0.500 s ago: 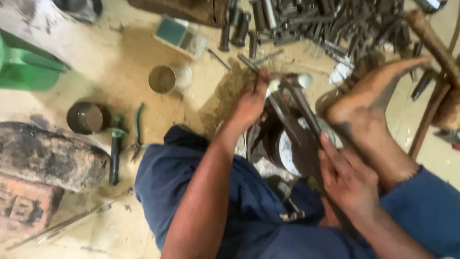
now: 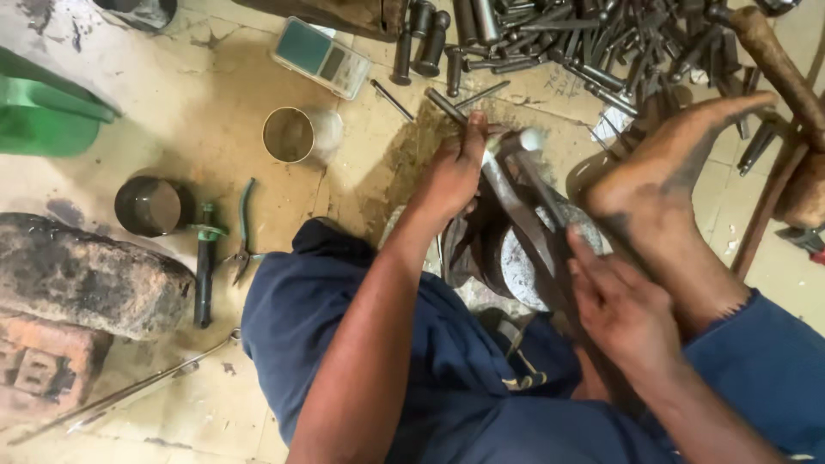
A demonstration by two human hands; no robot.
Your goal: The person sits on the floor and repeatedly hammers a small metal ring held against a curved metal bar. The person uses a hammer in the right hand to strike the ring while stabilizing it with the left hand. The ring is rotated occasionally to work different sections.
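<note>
Steel tongs (image 2: 524, 202) lie gripped between both hands: left hand (image 2: 454, 172) closed near their tips, right hand (image 2: 620, 305) with fingers (image 2: 583, 258) pressed along the handles, beside a bare foot (image 2: 662, 167).

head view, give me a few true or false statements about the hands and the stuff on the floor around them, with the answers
1. The left hand rests on the long metal tongs. True.
2. The right hand lies flat on the bare floor. False: it grips the lower handles of the tongs.
3. A bare foot is beside the tongs. True.
4. The green-handled pliers are held in the left hand. False: they lie on the floor, apart from both hands.
5. A pile of dark metal rods lies at the top. True.
</note>
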